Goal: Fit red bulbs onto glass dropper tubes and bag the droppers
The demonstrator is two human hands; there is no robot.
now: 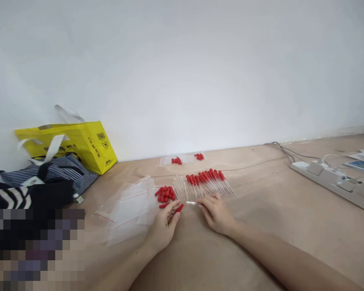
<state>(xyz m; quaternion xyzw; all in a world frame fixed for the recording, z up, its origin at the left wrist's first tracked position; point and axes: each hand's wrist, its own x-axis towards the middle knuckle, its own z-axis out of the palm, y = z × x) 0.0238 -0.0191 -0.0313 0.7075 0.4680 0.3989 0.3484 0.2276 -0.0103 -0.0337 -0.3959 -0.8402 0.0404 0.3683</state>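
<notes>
— Pale wall [200, 81] behind, worktop [276, 210] below. What do our fingers have?
— Our left hand [164, 228] pinches a red bulb [179, 208]; our right hand [216, 214] grips one end of a clear tube [191, 203].
— How should we hold them?
— Lightly, we'd judge, bulb and tube in line, no sideways strain.
— Nearby?
— Loose bulbs [165, 195] beside our left, red-topped tubes [210, 184] beyond our right, clear bags [130, 206] further left.

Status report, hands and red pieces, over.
Left hand: pinching red piece. Right hand: holding clear tube. Loose red pieces piled beyond left hand. Nothing visibly blocking.
</notes>
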